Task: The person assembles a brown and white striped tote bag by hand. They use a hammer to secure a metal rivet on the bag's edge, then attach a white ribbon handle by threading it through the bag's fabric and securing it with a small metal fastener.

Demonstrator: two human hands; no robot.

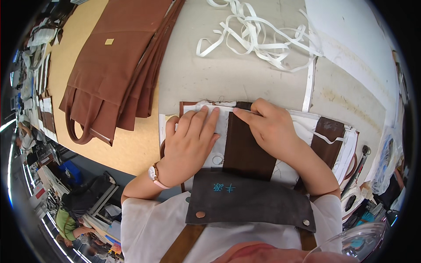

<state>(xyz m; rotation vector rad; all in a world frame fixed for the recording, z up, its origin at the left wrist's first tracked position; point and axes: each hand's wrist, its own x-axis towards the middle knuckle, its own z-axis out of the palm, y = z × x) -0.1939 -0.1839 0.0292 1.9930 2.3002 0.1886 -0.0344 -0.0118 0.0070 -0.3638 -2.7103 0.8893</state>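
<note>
My left hand [189,142] lies flat, fingers spread, pressing on a white fabric piece [221,117] at the table's near edge. My right hand [266,125] pinches the upper end of a dark brown strip [244,151] that runs down the middle of that white piece. A pink wristwatch is on my left wrist. More white and brown pieces [330,131] lie stacked to the right of my right hand.
A pile of brown bags with handles [115,70] lies at the upper left on a tan board [74,52]. Tangled white tape [258,37] lies at the far middle of the grey table [197,74]. A metal tool [358,164] lies at the right edge. Other people sit below left.
</note>
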